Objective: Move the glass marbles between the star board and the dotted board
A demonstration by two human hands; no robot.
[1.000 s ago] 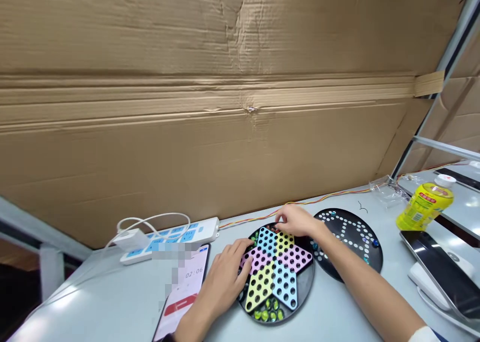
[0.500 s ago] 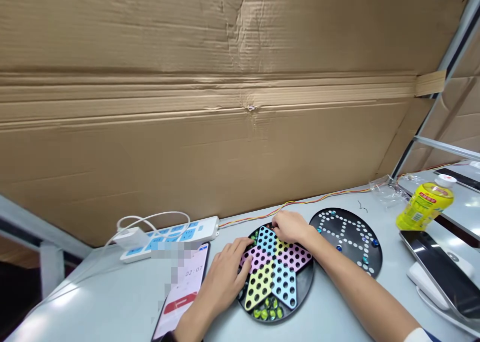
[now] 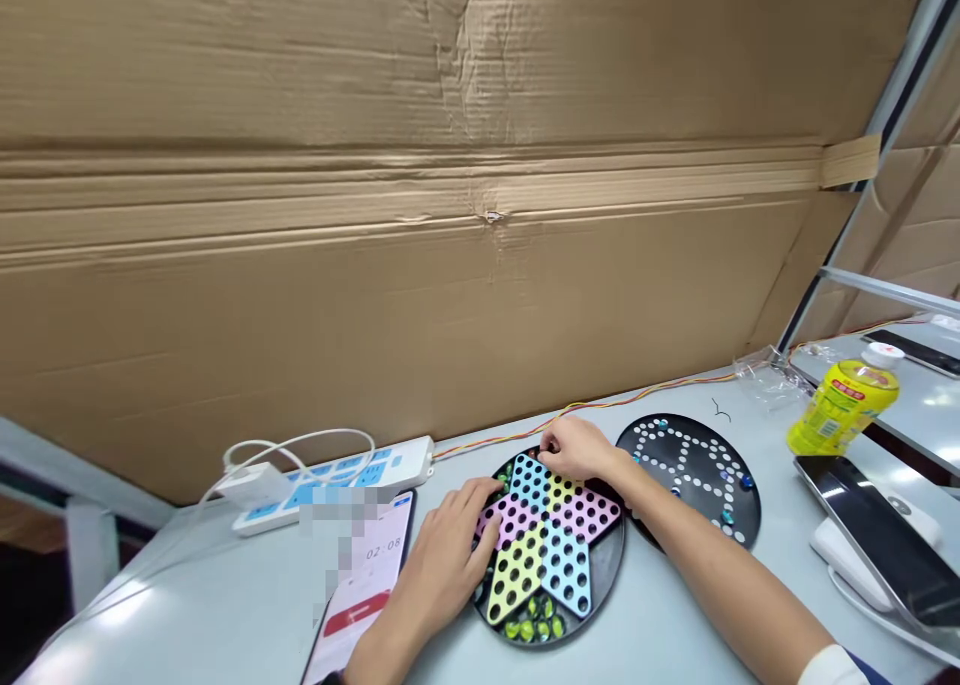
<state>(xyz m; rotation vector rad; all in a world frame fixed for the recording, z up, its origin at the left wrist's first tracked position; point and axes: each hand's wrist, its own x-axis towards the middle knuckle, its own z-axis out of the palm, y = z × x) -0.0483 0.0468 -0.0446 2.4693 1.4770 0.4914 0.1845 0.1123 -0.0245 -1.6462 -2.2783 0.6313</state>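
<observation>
A round black Chinese checkers board (image 3: 607, 575) lies on the table, its raised star divided into pink, yellow and blue fields full of holes. Yellow-green marbles (image 3: 534, 621) fill the near compartment, and darker green ones show by the far left rim. My left hand (image 3: 452, 540) rests on the board's left edge, fingers stretched and thumb apart over the pink field. At the far edge, my right hand (image 3: 576, 449) is closed with its fingertips bent down into the compartment beside the blue point. Whatever it pinches is hidden, though a few reddish marbles show near the fingertips.
Right of the board lies a black disc (image 3: 703, 500) with white dots and several blue marbles. Farther right are a yellow bottle (image 3: 844, 405) and a dark phone (image 3: 877, 540). A power strip (image 3: 405, 465) and a lit phone (image 3: 367, 585) lie left. Cardboard (image 3: 480, 315) stands behind.
The whole view has shifted slightly. My right hand stays closed at the board's far edge, and my left hand keeps its place. The lit phone's clock reads one second later.
</observation>
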